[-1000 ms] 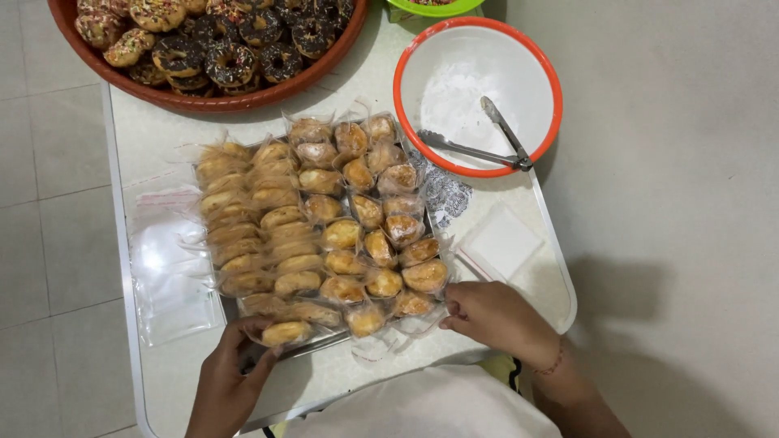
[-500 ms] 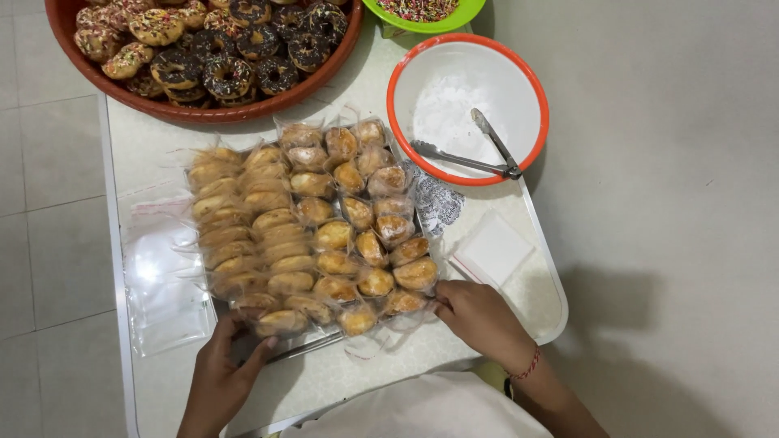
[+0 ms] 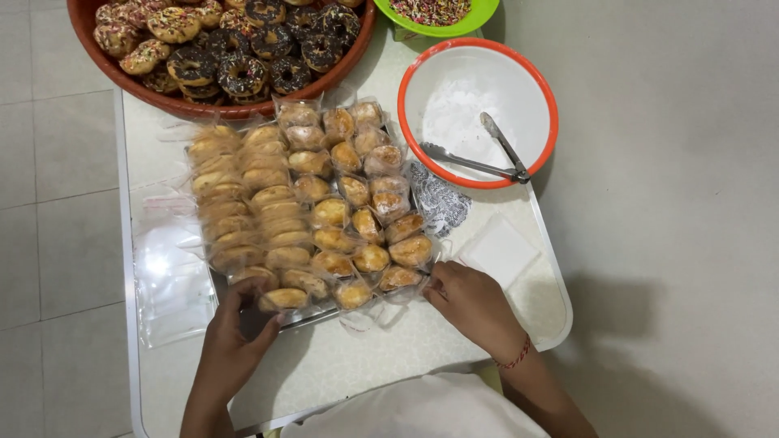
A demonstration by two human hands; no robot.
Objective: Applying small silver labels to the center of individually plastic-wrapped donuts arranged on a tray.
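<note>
Left hand (image 3: 235,337) grips the near-left corner of the tray (image 3: 312,318) of wrapped pastries (image 3: 304,207); right hand (image 3: 471,302) clasps its near-right edge on the worktop (image 3: 365,365).

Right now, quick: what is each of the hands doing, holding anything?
Left hand: fingers curled over the near edge of the tray of wrapped pastries.
Right hand: touching the tray's near right corner; grip cannot be told.

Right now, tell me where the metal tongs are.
In the head view, the metal tongs lie inside the orange-rimmed white bowl at the table's upper right, beyond the tray of wrapped pastries and away from both hands.
</note>
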